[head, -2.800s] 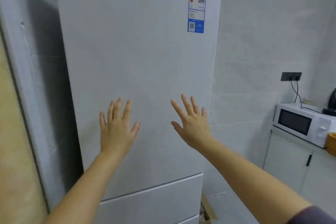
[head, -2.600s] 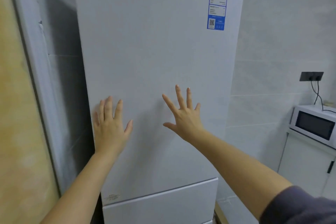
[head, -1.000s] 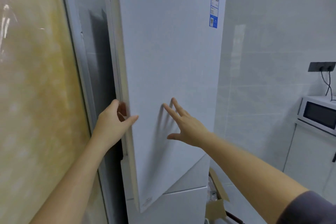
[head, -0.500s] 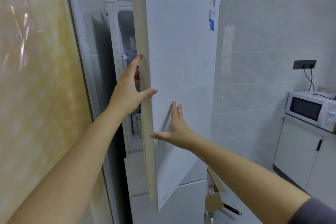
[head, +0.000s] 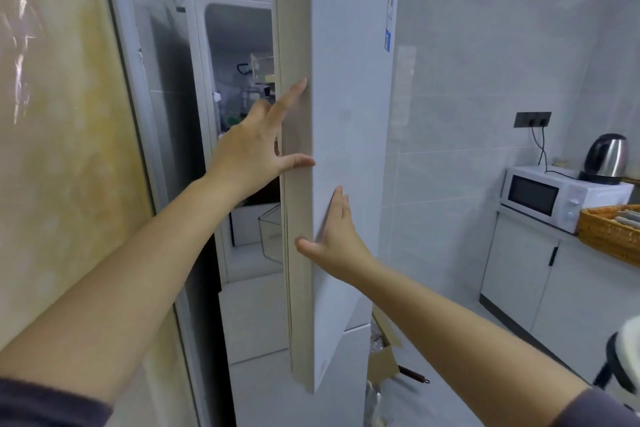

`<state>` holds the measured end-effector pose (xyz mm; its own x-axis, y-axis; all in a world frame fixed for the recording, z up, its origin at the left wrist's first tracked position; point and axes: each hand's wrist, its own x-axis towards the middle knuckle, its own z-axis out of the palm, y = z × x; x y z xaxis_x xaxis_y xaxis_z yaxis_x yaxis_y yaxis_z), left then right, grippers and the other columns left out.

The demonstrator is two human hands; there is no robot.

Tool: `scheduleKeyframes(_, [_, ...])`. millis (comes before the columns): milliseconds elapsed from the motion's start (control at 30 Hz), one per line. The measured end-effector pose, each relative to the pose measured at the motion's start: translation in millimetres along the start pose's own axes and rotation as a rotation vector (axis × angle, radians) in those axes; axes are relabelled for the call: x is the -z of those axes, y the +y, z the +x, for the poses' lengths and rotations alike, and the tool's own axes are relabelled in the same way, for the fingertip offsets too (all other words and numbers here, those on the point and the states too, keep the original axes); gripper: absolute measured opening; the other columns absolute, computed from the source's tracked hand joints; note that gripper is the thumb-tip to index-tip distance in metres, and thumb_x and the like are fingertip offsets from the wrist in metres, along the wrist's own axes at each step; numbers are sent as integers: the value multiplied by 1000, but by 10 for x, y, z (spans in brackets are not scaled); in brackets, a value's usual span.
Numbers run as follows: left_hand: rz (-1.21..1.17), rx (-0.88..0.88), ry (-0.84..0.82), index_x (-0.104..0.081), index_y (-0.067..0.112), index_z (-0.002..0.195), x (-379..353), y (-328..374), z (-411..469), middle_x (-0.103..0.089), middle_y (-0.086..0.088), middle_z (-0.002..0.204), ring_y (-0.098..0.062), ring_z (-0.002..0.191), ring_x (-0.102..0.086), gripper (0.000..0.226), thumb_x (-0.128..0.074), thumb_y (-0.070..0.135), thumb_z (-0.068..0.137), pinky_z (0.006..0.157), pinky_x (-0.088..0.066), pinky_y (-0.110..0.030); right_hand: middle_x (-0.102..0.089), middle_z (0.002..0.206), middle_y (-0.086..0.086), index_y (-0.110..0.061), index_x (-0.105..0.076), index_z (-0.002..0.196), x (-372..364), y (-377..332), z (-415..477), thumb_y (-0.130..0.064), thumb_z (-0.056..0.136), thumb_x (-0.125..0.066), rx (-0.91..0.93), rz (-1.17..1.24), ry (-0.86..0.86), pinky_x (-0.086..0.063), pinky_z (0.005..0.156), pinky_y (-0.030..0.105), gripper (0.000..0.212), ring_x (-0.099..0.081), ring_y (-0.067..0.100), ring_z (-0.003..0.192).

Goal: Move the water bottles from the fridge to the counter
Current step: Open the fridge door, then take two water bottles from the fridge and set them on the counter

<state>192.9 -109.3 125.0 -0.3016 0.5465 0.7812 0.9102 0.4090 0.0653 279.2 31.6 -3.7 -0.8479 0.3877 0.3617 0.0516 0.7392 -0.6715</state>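
Observation:
The white fridge door [head: 346, 135] stands swung out towards me, edge-on in the middle of the head view. My left hand [head: 254, 146] touches the door's free edge with straight, spread fingers and the thumb on the front corner. My right hand [head: 334, 236] lies flat against the door's outer face lower down, fingers straight. Behind the door a strip of the fridge interior [head: 242, 121] shows shelves with blurred items and a clear drawer [head: 272, 232]. I cannot make out any water bottles there.
A yellow glazed panel [head: 52, 149] fills the left. At the right, a counter on white cabinets [head: 519, 270] carries a microwave [head: 554, 194], a steel kettle [head: 607, 156] and a wicker basket [head: 611, 232]. A cardboard box [head: 382, 360] sits on the floor beside the fridge.
The door went from closed to swung well open. My left hand moved from the door's face to its free edge. My right hand stayed flat on the front. More interior shows.

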Motion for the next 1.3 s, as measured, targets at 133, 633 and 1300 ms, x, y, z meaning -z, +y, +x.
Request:
scheduleKeyframes(133, [102,-188,22,-16,35,153,4,113,63,-46,-9,128,-20,89,-57,91,-64,58,79,70,-57,-43,21,165,-2,-16,23,154,266,177,-163,-33,89,-63,1,10,-36,-8,115,26,110,12,13,152])
scheduleKeyframes(633, [-128,-13,-308,-13,23,155,-996,992,-333,-17,5,161,-20,144,-27,87,-58,55,87,113,-30,-39,-54,131,-21,-26,-32,149,1569,989,-803,-16,97,-54,26,232,-2,-48,104,28,58,-56,-1,120])
scheduleKeyframes(1300, [-176,-204,-389,-47,19,71,-2214,1849,-373,-46,6,67,-20,72,-46,35,-42,34,102,77,-32,-32,-52,81,-3,-10,-51,87,2306,1865,-912,-33,107,-36,-238,274,434,-40,75,27,34,-47,11,73])
